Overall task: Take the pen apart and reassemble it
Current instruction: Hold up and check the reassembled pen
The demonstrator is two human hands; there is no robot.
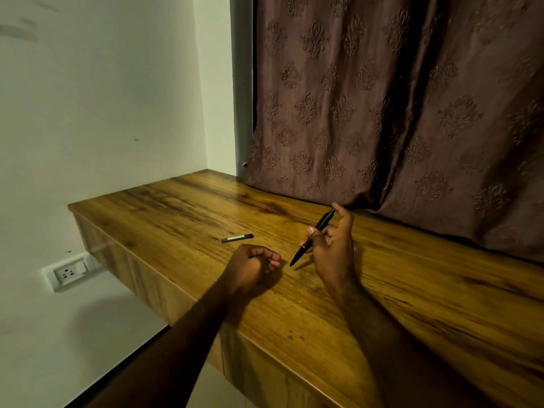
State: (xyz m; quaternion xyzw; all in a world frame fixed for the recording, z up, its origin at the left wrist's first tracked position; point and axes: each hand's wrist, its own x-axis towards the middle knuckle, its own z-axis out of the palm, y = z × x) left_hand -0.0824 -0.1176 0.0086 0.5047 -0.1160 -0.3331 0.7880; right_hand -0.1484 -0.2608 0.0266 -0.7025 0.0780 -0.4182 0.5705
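Note:
My right hand (334, 248) holds a black pen (322, 222) by its middle, just above the wooden desk (176, 201). The pen is tilted, with its tip low at the left and its push-button end high at the right by my raised forefinger. My left hand (250, 265) rests on the desk to the left of the pen tip, its fingers curled in; whether anything is inside it is hidden. A short dark stick-shaped piece (237, 238) lies flat on the desk just beyond my left hand, apart from both hands.
A brown patterned curtain (397, 113) hangs along the desk's back edge, close behind my right hand. A white wall stands at the left, with a wall socket (69, 271) below the desk's left end. The desk's front edge runs diagonally under my forearms.

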